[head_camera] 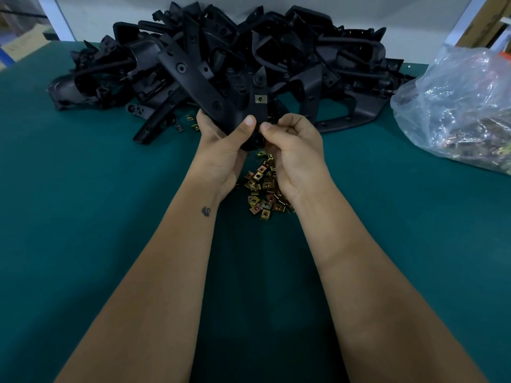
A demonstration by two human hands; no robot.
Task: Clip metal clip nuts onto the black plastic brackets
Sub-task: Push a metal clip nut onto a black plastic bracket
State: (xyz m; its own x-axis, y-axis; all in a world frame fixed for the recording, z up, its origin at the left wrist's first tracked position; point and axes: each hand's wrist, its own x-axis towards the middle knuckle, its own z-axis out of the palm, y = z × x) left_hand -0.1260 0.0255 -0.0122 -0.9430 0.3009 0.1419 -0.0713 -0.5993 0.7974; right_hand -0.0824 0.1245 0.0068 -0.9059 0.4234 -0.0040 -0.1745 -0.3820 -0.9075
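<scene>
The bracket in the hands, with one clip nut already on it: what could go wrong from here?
1. The held bracket is long and gripped only at its near end by the left hand; it may twist while the right hand works.
2. The loose clip nuts lie under both wrists and could be scattered.

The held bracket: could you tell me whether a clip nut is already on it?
On. One clip nut sits clipped on the bracket above both thumbs.

We see big bracket pile blocking far side, plastic bag blocking far right, loose clip nuts in middle. Green table open near, left, right.
</scene>
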